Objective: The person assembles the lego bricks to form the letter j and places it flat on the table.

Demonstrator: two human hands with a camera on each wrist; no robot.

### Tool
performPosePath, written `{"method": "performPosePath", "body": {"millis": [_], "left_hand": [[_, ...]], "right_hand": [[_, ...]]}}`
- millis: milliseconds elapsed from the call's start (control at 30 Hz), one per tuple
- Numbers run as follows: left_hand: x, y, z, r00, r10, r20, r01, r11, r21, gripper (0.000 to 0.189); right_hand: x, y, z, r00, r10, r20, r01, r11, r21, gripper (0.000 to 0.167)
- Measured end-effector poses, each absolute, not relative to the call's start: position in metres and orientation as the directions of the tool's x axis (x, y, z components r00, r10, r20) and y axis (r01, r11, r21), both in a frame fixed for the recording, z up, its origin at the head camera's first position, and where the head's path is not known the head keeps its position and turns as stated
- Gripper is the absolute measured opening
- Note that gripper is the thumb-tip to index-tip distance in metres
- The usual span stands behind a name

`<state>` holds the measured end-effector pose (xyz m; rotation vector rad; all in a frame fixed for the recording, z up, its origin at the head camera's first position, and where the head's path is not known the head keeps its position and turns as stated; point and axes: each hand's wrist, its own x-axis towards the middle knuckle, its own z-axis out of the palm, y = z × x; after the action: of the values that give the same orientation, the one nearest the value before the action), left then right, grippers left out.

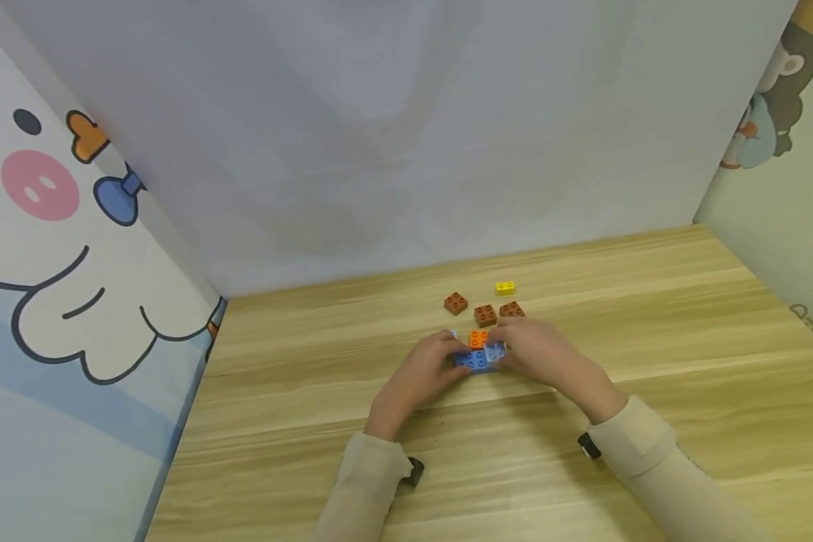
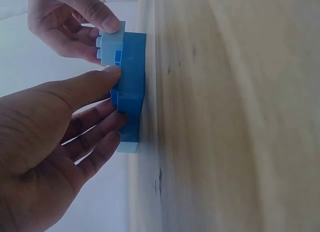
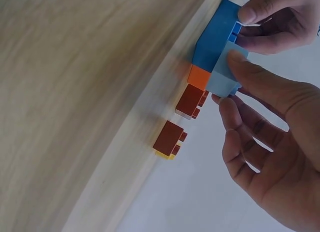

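A long blue building brick (image 1: 473,363) lies on the table, studs up, between both hands. My left hand (image 1: 423,370) holds its left end, with the thumb (image 2: 107,77) on the near side and the other fingers behind. Over the brick's right end, my right hand (image 1: 540,352) pinches a light blue brick (image 3: 226,67) between thumb and fingers, and this sits on the blue brick's top. Just behind the blue brick is an orange brick (image 1: 478,339). Part of another pale blue brick (image 2: 127,146) shows past the left fingers; most of it is hidden.
Beyond the hands lie a brown brick (image 1: 455,303), a second brown brick (image 1: 485,315) and a third brown brick (image 1: 512,309), partly behind the right hand. Farther back is a small yellow brick (image 1: 505,288). A pale curtain (image 1: 406,165) hangs along the wooden table's far edge.
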<state>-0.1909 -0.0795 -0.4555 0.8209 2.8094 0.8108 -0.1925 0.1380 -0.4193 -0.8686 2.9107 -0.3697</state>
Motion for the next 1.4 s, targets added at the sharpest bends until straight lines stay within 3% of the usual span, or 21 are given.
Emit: {"method": "performPosePath", "body": {"millis": [333,633,900,1400], "left_hand": [[-0.202,-0.086,-0.447,-0.867,0.482,0.124,0.471,0.714,0.517,0.027],[-0.210,-0.090,-0.456,-0.884,0.461,0.075,0.441,0.770,0.460,0.031],[-0.208,-0.092,-0.459,-0.896,0.444,0.014,0.392,0.777,0.492,0.038],[-0.207,-0.091,-0.448,-0.893,0.447,0.044,0.404,0.755,0.516,0.037]], "right_hand": [[-0.191,0.138,-0.420,-0.840,-0.543,-0.005,-0.522,0.810,-0.268,0.032],[-0.189,0.138,-0.425,-0.845,-0.534,-0.012,-0.509,0.812,-0.287,0.033],[-0.188,0.139,-0.426,-0.844,-0.537,-0.016,-0.509,0.809,-0.295,0.031],[-0.191,0.139,-0.421,-0.848,-0.530,-0.006,-0.504,0.811,-0.298,0.032]]}}
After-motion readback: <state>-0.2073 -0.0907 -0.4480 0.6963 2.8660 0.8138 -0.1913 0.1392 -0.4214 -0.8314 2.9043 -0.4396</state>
